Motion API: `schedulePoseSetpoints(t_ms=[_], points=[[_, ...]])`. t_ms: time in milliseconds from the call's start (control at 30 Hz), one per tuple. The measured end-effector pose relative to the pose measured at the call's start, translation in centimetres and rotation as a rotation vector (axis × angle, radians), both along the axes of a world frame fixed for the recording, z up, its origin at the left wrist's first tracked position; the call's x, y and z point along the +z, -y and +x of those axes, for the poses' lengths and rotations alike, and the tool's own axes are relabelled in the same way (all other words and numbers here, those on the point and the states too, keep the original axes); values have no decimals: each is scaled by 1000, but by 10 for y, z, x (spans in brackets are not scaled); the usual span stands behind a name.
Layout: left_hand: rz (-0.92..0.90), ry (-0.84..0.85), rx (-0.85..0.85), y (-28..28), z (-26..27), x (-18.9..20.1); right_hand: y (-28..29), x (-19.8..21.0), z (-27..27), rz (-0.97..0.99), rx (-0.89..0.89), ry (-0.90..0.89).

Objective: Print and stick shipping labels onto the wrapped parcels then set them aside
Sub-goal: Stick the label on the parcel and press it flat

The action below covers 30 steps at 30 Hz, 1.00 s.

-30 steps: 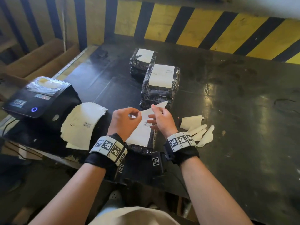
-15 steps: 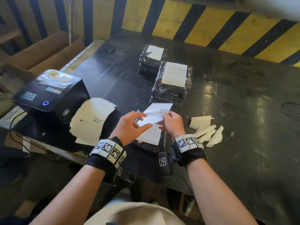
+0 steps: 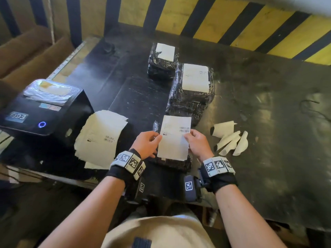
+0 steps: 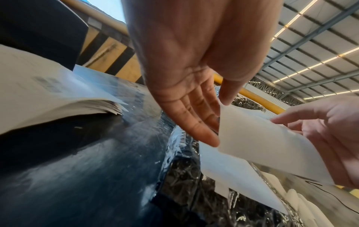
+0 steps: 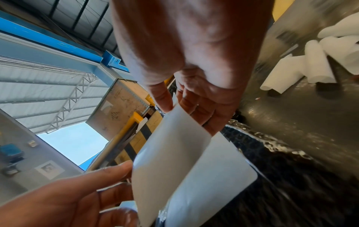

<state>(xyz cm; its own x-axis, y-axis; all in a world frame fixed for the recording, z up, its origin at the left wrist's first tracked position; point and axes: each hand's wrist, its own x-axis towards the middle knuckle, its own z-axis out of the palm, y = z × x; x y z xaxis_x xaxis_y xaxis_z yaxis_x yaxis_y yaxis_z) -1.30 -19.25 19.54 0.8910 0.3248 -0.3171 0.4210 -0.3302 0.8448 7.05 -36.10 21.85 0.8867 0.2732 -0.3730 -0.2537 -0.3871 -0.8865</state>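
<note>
White label [image 3: 174,138] held at mid-height by both hands over a black-wrapped parcel [image 3: 172,162] at the near edge of the table [image 3: 268,158]; near end already down on the wrap, far end lifted clear, as seen in both wrist views

Left hand [image 3: 146,144] pinching the label's left edge, thumb on top and fingers [image 4: 196,122] under it. Right hand [image 3: 198,143] pinching the right edge the same way, thumb tip above and fingers [image 5: 202,110] below. Barcode print facing up near the right thumb

Beyond the parcel, toward the far edge: a second parcel [image 3: 192,93] just past it, already bearing a white label, and a third parcel [image 3: 163,60] touching that one's far left corner, also labelled

Near the left edge: black printer [image 3: 43,108] with a lit blue ring on its front, and beside it, between printer and left hand, a stack of sheets [image 3: 100,138] with curled, ragged edges

Right of the right hand, on bare table: a small heap of curled backing strips [image 3: 231,140], apart from the parcels

Behind the far edge: a wall [image 3: 232,20] striped yellow and black
</note>
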Motion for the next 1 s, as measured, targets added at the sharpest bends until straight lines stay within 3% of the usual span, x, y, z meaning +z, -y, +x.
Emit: schedulePoseSetpoints(t_ms=[200,467,1000], points=[[0,-15,-22,-5,9,-5,-2,-7,0,-104,13,21],[-13,-136,-37,-6,27,-14,-7,-20,21,-384,104,157],[23,-230,-28,-11,35,-20,-3,-48,29,-307,17,180]])
